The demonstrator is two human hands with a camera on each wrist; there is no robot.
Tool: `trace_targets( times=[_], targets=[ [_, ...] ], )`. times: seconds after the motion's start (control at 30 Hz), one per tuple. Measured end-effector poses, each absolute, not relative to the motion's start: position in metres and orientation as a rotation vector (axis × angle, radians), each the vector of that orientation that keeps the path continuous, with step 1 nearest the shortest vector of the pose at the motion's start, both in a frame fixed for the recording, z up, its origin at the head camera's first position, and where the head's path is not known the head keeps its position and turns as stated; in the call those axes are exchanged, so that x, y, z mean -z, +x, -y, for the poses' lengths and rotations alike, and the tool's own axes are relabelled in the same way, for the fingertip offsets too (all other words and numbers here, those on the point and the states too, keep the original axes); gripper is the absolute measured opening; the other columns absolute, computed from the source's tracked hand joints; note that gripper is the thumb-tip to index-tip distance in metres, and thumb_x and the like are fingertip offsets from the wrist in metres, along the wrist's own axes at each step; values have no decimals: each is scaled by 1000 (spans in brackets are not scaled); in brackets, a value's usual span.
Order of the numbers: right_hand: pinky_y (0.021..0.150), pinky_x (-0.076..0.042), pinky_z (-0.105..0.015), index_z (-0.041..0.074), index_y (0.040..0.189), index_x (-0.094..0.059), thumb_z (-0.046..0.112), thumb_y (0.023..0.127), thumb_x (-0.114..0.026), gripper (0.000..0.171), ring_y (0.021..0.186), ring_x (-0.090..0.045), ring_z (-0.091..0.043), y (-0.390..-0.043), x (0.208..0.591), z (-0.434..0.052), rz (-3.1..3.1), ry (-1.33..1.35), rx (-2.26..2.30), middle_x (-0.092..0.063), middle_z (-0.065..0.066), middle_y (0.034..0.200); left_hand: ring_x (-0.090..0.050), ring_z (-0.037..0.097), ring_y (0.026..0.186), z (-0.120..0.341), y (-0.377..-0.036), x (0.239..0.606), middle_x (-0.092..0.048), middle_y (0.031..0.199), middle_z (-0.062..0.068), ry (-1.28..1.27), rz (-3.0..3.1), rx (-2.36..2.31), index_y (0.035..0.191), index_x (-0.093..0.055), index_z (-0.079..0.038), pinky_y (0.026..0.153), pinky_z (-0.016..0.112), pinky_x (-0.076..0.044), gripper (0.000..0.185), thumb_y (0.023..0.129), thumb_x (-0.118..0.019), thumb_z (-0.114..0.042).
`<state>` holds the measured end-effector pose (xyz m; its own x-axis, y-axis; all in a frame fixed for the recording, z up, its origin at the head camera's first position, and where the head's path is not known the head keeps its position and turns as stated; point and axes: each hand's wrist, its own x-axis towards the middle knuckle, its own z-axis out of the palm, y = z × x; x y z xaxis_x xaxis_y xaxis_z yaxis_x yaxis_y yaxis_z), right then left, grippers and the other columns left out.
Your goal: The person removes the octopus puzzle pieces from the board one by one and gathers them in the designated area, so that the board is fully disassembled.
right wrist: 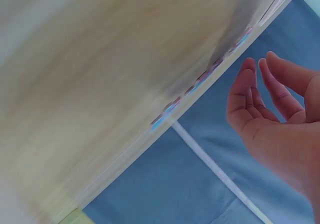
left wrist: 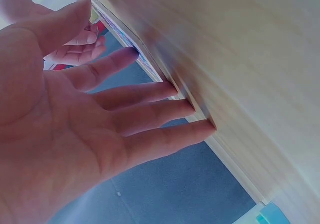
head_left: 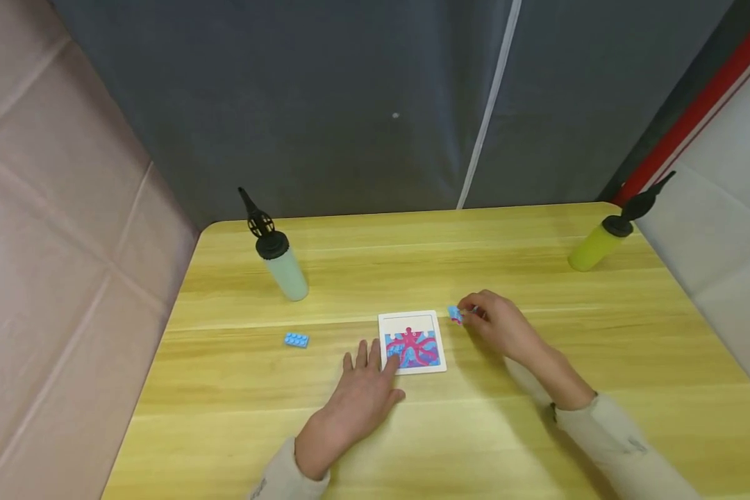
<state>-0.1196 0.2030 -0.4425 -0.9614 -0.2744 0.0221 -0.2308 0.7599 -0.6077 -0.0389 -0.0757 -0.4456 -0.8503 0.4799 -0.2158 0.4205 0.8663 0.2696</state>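
A square white puzzle tray point(head_left: 426, 323) lies flat on the table; assembled pieces with a pink octopus point(head_left: 420, 351) fill its lower part, while its upper strip shows bare white. My left hand point(head_left: 360, 399) is spread palm down, the index fingertip on the tray's lower left and the other fingertips on the wood. To the tray's right, my right hand point(head_left: 505, 332) hovers with bent fingers over loose blue-and-pink puzzle pieces point(head_left: 454, 314). The right wrist view shows several pieces point(right wrist: 166, 114) in a line on the table, with a gap between thumb and fingers and nothing visible in it.
A blue toy brick point(head_left: 296, 339) lies left of the tray. Farther back stand a pale green bottle point(head_left: 286, 275) with a black top and, at the far right, a yellow-green bottle point(head_left: 592, 248). A dark curtain point(head_left: 325, 111) hangs behind the wooden table point(head_left: 225, 417).
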Motion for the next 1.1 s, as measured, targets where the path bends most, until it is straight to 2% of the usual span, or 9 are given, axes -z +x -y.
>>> trace_targets(
  times=[0.1,0.33,0.6,1.1],
  targets=[
    [76,-54,-33,3,109,-75,6,98,-68,13,85,-65,-19,-121,442,-199,-2869,-437,1001,-71,-9,100,-38,54,147,74,-39,446,-40,158,33,685,-2763,-311,145,-52,-9,113,68,-39,55,102,-63,-40],
    [81,-56,-38,3,112,-74,4,96,-69,17,89,-64,-20,-121,442,-190,-2858,-473,1011,-73,-9,103,-40,53,146,71,-39,444,-41,157,33,707,-2772,-280,143,-52,-8,112,67,-40,54,101,-63,-41],
    [79,-54,-31,5,115,-74,5,97,-68,19,87,-62,-16,-119,439,-180,-2810,-475,1069,-73,-6,104,-40,52,147,69,-39,444,-42,157,32,702,-2767,-270,145,-53,-8,113,66,-40,56,101,-63,-42],
    [77,-53,-29,6,114,-74,7,97,-69,17,86,-61,-16,-118,437,-155,-2747,-488,1044,-72,-3,103,-43,53,145,68,-40,444,-44,156,32,710,-2783,-257,143,-56,-8,112,66,-42,55,101,-64,-42]
  ],
)
